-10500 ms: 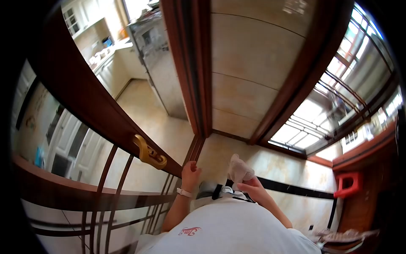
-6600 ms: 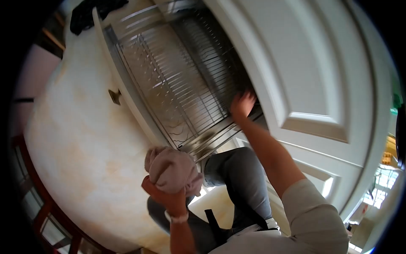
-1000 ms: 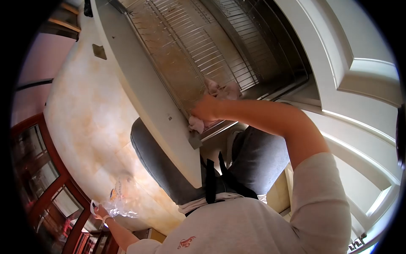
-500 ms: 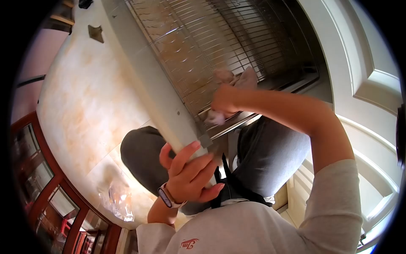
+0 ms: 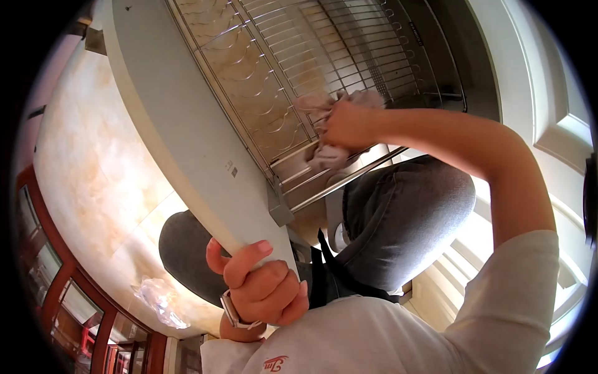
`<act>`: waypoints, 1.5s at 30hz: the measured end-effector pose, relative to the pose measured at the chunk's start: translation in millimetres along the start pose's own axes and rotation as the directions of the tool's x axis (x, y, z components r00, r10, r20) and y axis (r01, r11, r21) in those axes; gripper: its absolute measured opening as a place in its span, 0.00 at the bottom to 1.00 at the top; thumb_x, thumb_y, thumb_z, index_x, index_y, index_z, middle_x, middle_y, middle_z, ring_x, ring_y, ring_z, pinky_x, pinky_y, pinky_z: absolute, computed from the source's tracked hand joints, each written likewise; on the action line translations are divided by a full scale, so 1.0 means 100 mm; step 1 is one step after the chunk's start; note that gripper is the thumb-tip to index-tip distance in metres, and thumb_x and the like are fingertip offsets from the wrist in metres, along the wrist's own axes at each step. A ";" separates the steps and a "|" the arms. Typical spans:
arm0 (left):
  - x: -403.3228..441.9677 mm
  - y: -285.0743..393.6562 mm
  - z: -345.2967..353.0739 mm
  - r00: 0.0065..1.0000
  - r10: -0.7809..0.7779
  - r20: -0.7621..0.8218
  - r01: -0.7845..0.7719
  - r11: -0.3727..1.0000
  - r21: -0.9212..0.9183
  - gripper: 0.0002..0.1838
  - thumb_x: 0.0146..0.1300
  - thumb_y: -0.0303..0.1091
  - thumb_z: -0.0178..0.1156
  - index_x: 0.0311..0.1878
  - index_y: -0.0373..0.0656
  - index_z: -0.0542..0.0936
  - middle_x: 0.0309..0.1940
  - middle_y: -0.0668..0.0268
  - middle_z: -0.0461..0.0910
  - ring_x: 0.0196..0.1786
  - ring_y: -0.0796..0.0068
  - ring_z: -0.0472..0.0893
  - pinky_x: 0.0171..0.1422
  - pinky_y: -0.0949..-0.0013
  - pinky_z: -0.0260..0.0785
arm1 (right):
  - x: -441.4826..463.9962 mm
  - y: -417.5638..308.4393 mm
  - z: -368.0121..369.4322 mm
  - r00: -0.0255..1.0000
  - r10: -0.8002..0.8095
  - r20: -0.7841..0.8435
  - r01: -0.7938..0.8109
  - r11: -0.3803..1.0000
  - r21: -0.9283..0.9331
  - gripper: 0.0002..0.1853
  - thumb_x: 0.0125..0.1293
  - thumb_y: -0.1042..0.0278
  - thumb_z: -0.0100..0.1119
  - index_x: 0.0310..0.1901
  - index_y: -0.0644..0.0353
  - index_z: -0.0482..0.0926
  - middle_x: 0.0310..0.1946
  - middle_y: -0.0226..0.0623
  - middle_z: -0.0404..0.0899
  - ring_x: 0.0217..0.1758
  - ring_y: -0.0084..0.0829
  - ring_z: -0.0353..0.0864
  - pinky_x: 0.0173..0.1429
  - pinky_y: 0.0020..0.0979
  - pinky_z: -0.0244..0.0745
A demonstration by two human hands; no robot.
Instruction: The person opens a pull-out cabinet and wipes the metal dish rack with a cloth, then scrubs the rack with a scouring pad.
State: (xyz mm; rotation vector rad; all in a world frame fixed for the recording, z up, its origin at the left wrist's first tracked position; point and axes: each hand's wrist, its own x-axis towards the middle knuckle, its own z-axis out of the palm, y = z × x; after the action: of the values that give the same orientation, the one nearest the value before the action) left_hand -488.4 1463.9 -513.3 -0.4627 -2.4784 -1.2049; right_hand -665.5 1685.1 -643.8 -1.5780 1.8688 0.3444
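My right hand (image 5: 352,126) grips a crumpled, pale pinkish cloth (image 5: 330,158) at the near end of the wire rack (image 5: 274,68). Parts of the cloth stick out on both sides of the fist. The rack has metal rods and wavy wire dividers and is attached behind a pale drawer front (image 5: 180,106). My left hand (image 5: 265,283), with a watch at the wrist, is closed around the near end of that panel's edge. Its thumb and fingers wrap over the top.
White panelled cabinet doors (image 5: 548,118) stand on the right. A clear plastic bag (image 5: 161,302) lies on the marbled floor (image 5: 93,168) at left. Beyond it is a red-framed glass cabinet (image 5: 78,299). My bent knees (image 5: 405,212) are close to the drawer.
The drawer front now shows more of its inner face and sits lower left in view. My right hand and the cloth have shifted slightly; my left hand still holds the panel edge.
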 end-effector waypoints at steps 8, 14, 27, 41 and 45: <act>0.03 -0.10 0.08 0.985 0.109 -0.131 -0.118 0.991 -0.056 0.07 0.36 0.40 0.55 0.16 0.56 0.67 0.17 0.78 0.65 0.41 0.70 0.72 0.67 0.49 0.37 | -0.08 0.00 -0.05 0.987 -0.021 -0.159 0.011 0.998 -0.064 0.07 0.44 0.60 0.56 0.26 0.50 0.79 0.23 0.32 0.79 0.29 0.35 0.80 0.33 0.40 0.72; 0.06 -0.09 0.11 0.985 0.076 -0.157 -0.083 0.996 -0.041 0.06 0.37 0.41 0.52 0.16 0.57 0.65 0.18 0.79 0.65 0.41 0.71 0.71 0.68 0.53 0.39 | 0.38 -0.31 -0.23 0.976 -0.002 -0.219 0.026 0.994 0.107 0.09 0.38 0.64 0.58 0.25 0.55 0.77 0.20 0.38 0.78 0.27 0.38 0.80 0.29 0.37 0.73; 0.00 -0.08 0.06 0.989 0.105 -0.106 -0.104 0.994 0.014 0.04 0.36 0.41 0.50 0.14 0.55 0.69 0.21 0.77 0.68 0.48 0.64 0.65 0.62 0.49 0.47 | 0.47 -0.28 -0.32 0.965 0.004 -0.262 0.056 0.974 0.219 0.07 0.50 0.65 0.55 0.29 0.54 0.80 0.26 0.35 0.80 0.35 0.41 0.80 0.37 0.39 0.73; 0.00 -0.14 0.08 0.983 0.170 -0.068 -0.170 0.985 0.005 0.06 0.38 0.41 0.51 0.13 0.54 0.67 0.21 0.76 0.68 0.48 0.62 0.65 0.63 0.46 0.45 | -1.10 1.10 0.58 0.746 0.582 0.322 -0.467 0.803 -0.370 0.07 0.46 0.63 0.60 0.30 0.48 0.82 0.35 0.34 0.79 0.43 0.33 0.78 0.40 0.41 0.72; 0.02 -0.12 0.08 0.981 0.181 -0.064 -0.182 0.983 0.000 0.06 0.37 0.40 0.51 0.13 0.54 0.68 0.20 0.75 0.68 0.48 0.61 0.65 0.63 0.46 0.44 | -1.10 1.00 0.55 0.728 0.600 0.332 -0.544 0.800 -0.253 0.09 0.43 0.64 0.61 0.30 0.51 0.81 0.35 0.36 0.78 0.41 0.36 0.78 0.41 0.39 0.72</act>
State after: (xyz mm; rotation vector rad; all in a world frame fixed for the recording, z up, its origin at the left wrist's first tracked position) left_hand -497.1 1463.7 -525.1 -0.6270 -2.3231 -1.1358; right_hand -736.9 1826.0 -637.0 -0.8598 1.9844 1.0143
